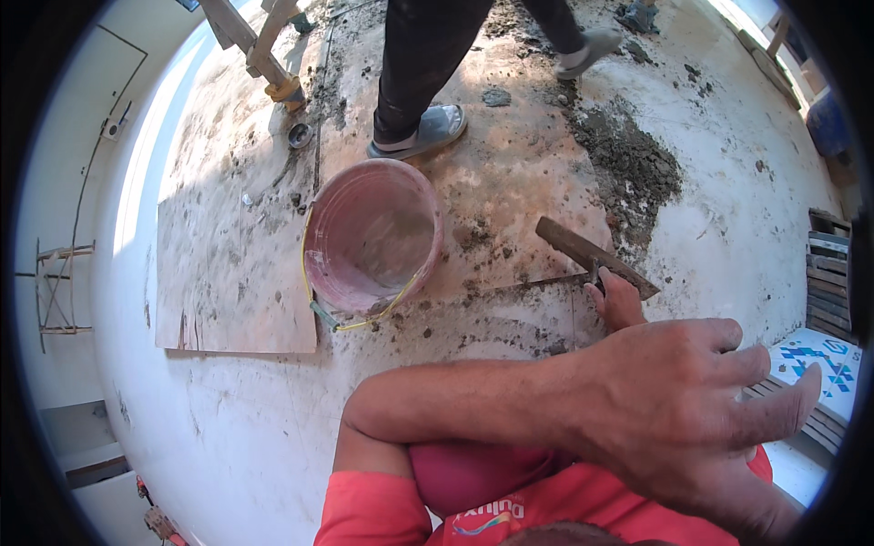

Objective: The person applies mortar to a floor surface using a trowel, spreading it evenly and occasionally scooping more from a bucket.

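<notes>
"Where's the trowel?"

"The trowel [569,243] lies aslant across the near right corner of the right-hand brown sheet [510,218], its lower end reaching past the edge onto the pale floor [728,237]. The right hand [621,302] has its fingers closed round the handle."

"And the left hand?"

"The left hand [660,396] reaches across the body, near the right one. Its fingers are loosely bent and set apart; its palm is hidden, so I can't tell what that touches."

"What stands about them?"

"A pink bucket [328,255] stands by the sheet's near edge, left of the trowel. A person in dark trousers [419,68] stands just beyond it. Dark mortar [633,164] lies heaped along the sheet's right edge."
</notes>
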{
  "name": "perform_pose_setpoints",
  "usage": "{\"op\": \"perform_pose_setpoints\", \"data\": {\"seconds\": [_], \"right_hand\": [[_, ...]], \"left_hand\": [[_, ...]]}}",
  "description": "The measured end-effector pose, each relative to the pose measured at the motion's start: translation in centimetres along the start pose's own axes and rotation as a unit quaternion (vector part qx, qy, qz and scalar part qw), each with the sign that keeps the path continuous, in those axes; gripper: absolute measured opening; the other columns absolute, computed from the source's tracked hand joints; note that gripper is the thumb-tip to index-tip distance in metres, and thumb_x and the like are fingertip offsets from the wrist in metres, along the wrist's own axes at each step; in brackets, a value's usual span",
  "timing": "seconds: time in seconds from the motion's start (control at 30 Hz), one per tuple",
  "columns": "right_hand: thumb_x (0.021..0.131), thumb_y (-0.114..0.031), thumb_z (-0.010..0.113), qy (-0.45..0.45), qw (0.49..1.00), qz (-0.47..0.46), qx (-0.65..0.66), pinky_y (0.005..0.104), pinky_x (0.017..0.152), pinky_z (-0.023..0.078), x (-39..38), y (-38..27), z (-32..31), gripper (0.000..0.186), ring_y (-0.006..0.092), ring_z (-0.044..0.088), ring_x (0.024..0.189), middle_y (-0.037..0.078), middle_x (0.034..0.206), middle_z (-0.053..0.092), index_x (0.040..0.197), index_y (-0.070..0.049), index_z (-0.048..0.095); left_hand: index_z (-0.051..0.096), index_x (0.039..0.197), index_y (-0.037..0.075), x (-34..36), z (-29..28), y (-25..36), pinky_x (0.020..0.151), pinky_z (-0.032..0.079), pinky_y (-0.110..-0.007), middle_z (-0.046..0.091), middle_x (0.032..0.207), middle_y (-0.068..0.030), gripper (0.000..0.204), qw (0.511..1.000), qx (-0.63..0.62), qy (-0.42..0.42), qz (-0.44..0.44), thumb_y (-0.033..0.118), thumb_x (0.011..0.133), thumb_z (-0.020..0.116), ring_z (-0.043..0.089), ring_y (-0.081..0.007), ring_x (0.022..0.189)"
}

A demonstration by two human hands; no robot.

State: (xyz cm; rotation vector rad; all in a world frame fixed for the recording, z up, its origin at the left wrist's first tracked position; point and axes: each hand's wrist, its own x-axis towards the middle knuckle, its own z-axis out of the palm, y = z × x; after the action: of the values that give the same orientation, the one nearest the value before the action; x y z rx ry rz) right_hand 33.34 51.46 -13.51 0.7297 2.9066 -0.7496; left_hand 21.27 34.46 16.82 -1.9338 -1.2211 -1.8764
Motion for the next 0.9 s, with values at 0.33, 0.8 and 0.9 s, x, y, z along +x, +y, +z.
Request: {"op": "perform_pose_setpoints", "data": {"seconds": [0.33,0.8,0.9], "right_hand": [[0.099,-0.035,0.063,0.000,0.997,-0.075,0.003,0.0547,0.072,0.051,3.0,-1.1,0.2,0.035,0.0472,0.065,0.085,0.024,0.086,0.067,0.105,-0.001,0.055],[0.101,-0.045,0.056,0.059,0.997,-0.028,-0.030,0.0566,0.081,0.054,30.2,-3.1,-4.1,0.045,0.0469,0.070,0.093,0.030,0.097,0.071,0.109,0.000,0.062],[0.100,-0.046,0.057,0.045,0.996,0.024,-0.070,0.0543,0.088,0.055,37.3,-2.0,-5.6,0.048,0.0447,0.069,0.102,0.028,0.107,0.071,0.113,0.000,0.066]], "left_hand": [[0.066,0.121,-0.010,-0.8,-0.3,-0.5,0.055,0.042,-0.030,0.054,0.079,-0.0044,0.065,1.000,-0.010,-0.020,0.004,0.050,0.096,0.053,0.047,-0.0157,0.062],[0.057,0.137,-0.004,-23.9,-5.0,-13.6,0.102,0.050,-0.047,0.061,0.134,-0.0251,0.046,0.816,0.253,-0.065,-0.515,0.013,0.095,0.067,0.060,-0.0417,0.124],[0.036,0.154,-0.002,-32.0,-4.6,-14.2,0.120,0.031,-0.051,0.032,0.159,-0.0295,0.069,0.717,0.368,-0.124,-0.580,0.017,0.095,0.067,0.031,-0.0467,0.148]]}}
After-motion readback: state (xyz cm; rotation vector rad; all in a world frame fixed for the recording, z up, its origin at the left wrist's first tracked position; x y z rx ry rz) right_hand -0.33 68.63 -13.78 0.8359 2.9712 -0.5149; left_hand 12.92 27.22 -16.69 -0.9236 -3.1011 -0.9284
